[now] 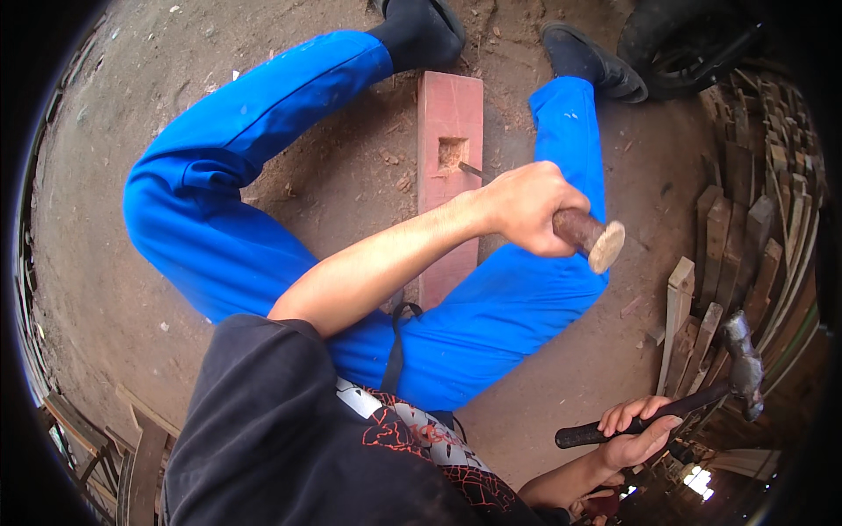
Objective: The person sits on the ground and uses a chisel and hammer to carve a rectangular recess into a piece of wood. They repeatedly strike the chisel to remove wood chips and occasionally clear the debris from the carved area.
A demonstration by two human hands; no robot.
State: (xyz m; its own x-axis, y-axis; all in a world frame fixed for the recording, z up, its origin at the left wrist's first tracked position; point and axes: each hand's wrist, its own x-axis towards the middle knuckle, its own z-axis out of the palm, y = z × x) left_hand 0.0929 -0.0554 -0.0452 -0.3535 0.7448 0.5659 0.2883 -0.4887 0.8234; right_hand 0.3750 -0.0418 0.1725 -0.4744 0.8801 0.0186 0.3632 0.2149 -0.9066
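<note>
Brown dirt floor (96, 219), small chips (404, 184) scattered about. Reddish beam (443, 188) lies on it, square hole (449, 152) in upper face; dark shoes (624, 83) rest either side of its far end. Black wheel (671, 48) beside right shoe; wood lengths (730, 237) heaped along right.

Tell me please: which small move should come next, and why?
Perhaps swing the hammer toward the chisel: the left hand holds it with its tip at the recess in the reddish beam, while the right hand holds the hammer off to the side.
</note>
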